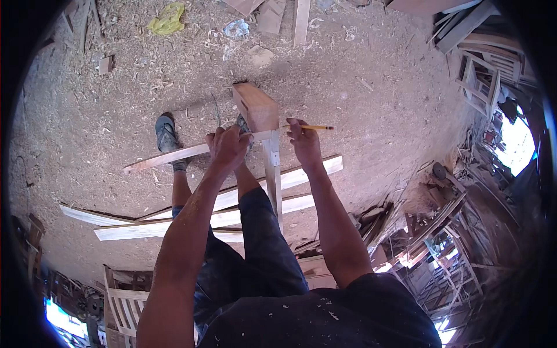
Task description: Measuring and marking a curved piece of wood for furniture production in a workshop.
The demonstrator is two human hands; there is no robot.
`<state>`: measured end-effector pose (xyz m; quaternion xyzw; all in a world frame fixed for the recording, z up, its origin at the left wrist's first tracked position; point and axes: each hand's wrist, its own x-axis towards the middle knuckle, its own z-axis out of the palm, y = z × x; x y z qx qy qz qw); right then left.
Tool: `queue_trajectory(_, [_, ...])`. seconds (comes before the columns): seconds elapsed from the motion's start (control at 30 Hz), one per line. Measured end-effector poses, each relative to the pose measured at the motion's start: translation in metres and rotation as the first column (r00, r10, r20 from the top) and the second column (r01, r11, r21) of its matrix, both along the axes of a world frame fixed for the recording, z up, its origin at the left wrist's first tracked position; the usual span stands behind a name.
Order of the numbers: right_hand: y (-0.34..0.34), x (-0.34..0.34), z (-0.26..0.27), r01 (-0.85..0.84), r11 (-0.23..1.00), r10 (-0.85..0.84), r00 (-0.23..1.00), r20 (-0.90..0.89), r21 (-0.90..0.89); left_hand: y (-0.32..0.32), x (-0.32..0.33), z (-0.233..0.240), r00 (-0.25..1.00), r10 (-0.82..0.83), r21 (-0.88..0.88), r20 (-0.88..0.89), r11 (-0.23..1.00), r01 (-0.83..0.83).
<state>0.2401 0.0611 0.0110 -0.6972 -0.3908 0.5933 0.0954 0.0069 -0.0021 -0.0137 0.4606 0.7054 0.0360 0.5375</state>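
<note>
My left hand [229, 147] grips a narrow wooden strip [169, 157] that slants across in front of my legs. The strip's right end meets the near end of a thick wooden block [261, 106] and the top of a long squared timber [272, 182]. A yellow pencil [318, 127] is pinched in the fingers of my right hand [306, 141], just right of the block. Its point faces left toward the block, and its eraser end sticks out to the right. How the block and the timber are supported is hard to tell.
Several pale boards [130, 229] lie crossed on the ground by my legs. Wood shavings cover the earthen floor [374, 108]. A yellow plastic bag [167, 18] and scrap wood [301, 21] lie ahead. Stacked lumber [435, 226] and a wooden frame [478, 82] stand at right; a slatted wooden piece [126, 306] is behind left.
</note>
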Motion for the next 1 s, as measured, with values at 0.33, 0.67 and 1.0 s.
queue_trajectory(0.33, [0.026,-0.035,0.022,0.136,0.945,-0.132,0.991,0.034,-0.297,0.003,-0.01,0.004,1.0,0.027,-0.009,-0.008,1.0,-0.027])
queue_trajectory(0.67, [0.003,-0.029,-0.002,0.182,0.901,-0.234,0.968,-0.089,-0.394,-0.002,-0.024,-0.001,1.0,0.012,0.0,0.01,1.0,-0.012])
queue_trajectory(1.0, [0.003,-0.017,-0.008,0.141,0.89,-0.145,0.989,0.022,-0.433,-0.005,-0.023,-0.003,0.998,0.058,-0.005,0.026,0.998,-0.058])
